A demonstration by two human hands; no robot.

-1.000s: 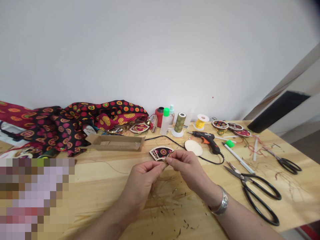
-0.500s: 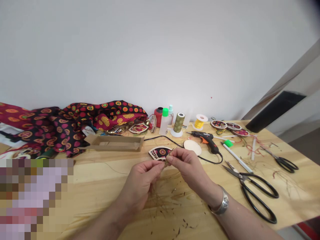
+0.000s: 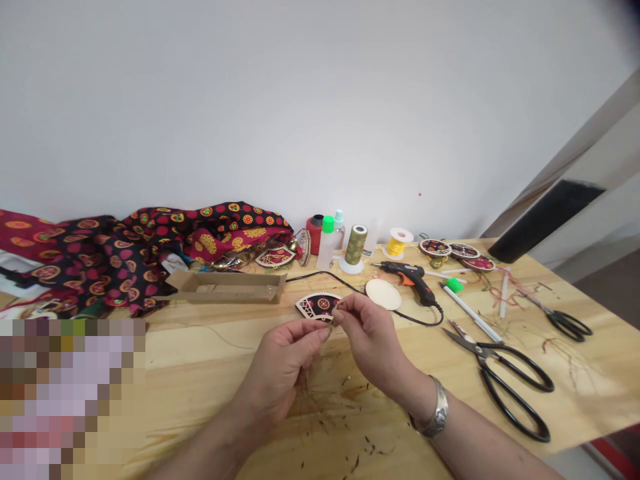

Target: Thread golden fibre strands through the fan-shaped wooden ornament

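Pinching a thin thread (image 3: 331, 326) between left hand (image 3: 285, 365) and right hand (image 3: 373, 340), fingertips pressed together. Held near fan-shaped ornament (image 3: 317, 307) on table (image 3: 210, 347).

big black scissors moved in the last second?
No. The big black scissors lie just as before beside the white pen; only the camera shifted slightly.

I'm at a craft workshop: my wooden tabletop (image 3: 200, 347) against a bare white wall carries a glue gun (image 3: 407, 275), thread spools (image 3: 356, 245), big black scissors (image 3: 505, 377), patterned fabric (image 3: 150, 250) and thread scraps (image 3: 325, 407).
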